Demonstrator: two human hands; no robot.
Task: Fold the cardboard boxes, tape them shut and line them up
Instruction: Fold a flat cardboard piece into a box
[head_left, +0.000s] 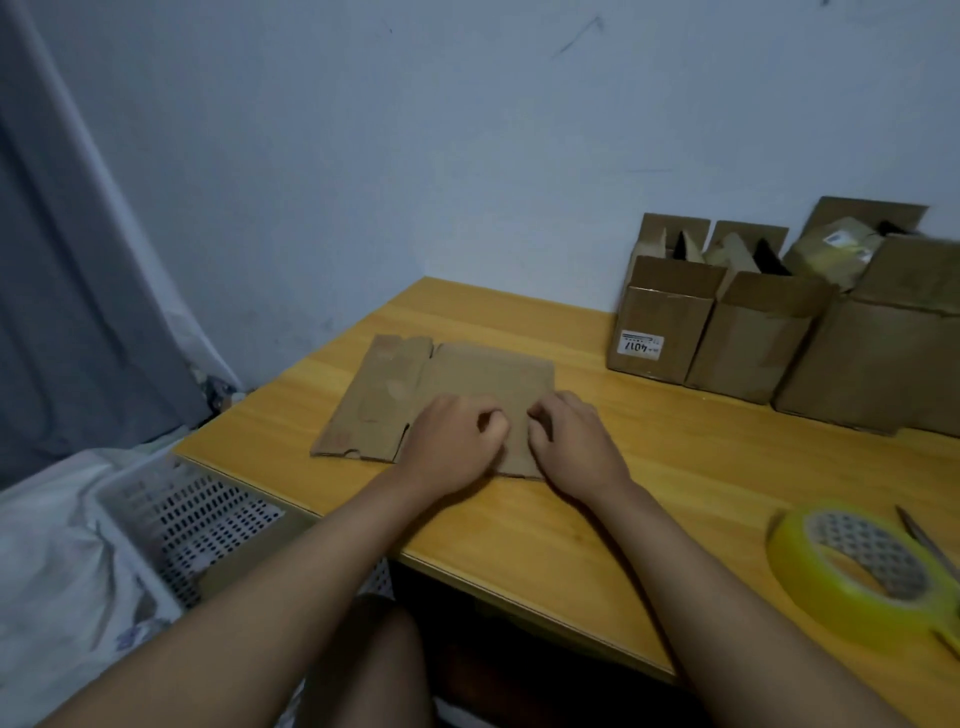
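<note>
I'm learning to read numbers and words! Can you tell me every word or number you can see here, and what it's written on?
"4017": handwritten, upside down, on the white label stuck on the leftmost cardboard box by the wall.
Small print above that number on the same label: too small to read.
Sticker on the wrapped packet in the rightmost box: too blurred to read.
Flat cardboard and tape roll: no writing visible.
</note>
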